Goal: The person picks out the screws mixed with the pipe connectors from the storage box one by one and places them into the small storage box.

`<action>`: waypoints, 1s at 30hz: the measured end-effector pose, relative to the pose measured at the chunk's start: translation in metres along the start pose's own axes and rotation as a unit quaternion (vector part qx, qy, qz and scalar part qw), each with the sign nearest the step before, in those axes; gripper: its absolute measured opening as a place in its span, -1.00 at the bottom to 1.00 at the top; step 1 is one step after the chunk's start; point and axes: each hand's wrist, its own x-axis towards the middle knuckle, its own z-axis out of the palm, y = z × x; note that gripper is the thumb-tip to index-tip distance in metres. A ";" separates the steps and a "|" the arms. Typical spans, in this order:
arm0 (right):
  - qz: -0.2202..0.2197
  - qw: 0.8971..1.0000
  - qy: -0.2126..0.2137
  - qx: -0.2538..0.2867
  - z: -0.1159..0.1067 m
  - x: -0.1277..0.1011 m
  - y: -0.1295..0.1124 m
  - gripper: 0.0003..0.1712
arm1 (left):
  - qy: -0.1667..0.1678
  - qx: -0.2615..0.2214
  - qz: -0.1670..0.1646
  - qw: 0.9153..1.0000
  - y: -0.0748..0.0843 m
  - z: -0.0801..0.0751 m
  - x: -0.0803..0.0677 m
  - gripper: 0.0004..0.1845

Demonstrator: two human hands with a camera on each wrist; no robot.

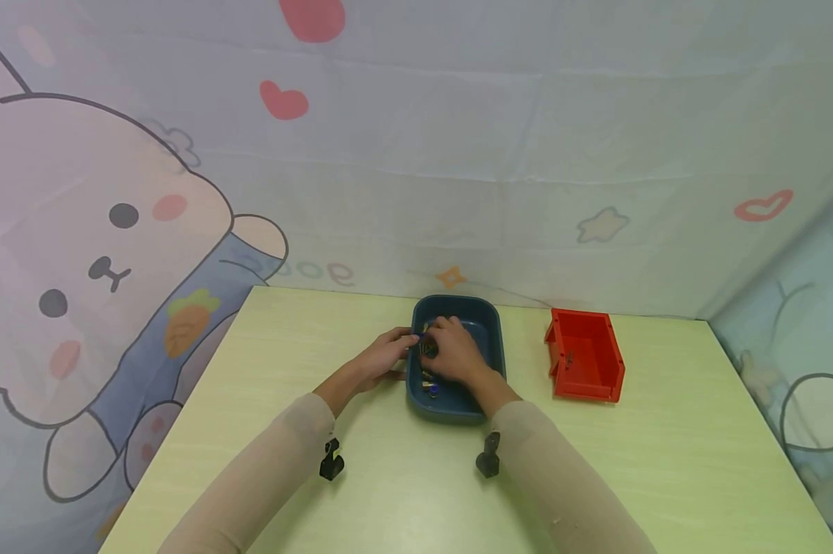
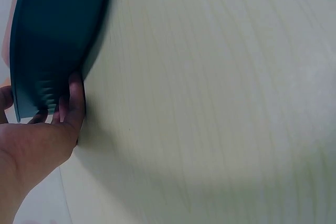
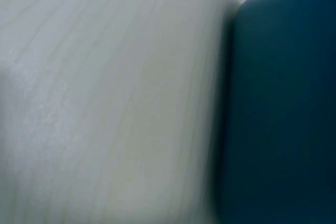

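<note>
While the left hand (image 1: 384, 355) grips the bin (image 1: 451, 416), the right hand (image 1: 455, 350) reaches inside.
Whether the right hand holds anything, I cannot tell; small pieces (image 1: 433, 392) lie beneath and just nearer the person, so a half-hidden grasp might slip or scatter them. Too hard a pull by the left hand could tilt the bin; the red box (image 1: 592, 362) sits right of both.

There's the tub (image 1: 451, 415) on the table (image 1: 416, 492), bin (image 1: 594, 362) apart to its right, backdrop (image 1: 458, 154) behind both! Left hand (image 1: 381, 358) at the tub's left wall, right hand (image 1: 455, 354) inside, small pieces (image 1: 428, 385) lying in its left side.
</note>
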 end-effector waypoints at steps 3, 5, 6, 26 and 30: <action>0.000 1.000 0.000 0.000 0.000 0.000 0.000 -0.64 | 0.000 -0.001 -0.001 1.000 0.001 0.001 -0.001 -0.40; 0.000 1.000 0.001 -0.002 0.000 0.000 0.000 -0.65 | -0.001 -0.001 -0.002 1.000 0.001 0.001 -0.001 -0.40; 0.001 1.000 0.000 -0.003 0.000 0.000 0.000 -0.66 | -0.001 -0.001 -0.002 1.000 0.002 0.001 -0.001 -0.40; 0.000 1.000 0.014 0.014 -0.005 -0.001 -0.003 -0.72 | -0.001 -0.005 -0.001 1.000 0.000 0.001 0.000 -0.41; -0.002 0.999 0.025 0.025 -0.004 0.002 -0.002 -0.73 | -0.005 -0.003 0.004 1.000 0.000 -0.001 -0.002 -0.40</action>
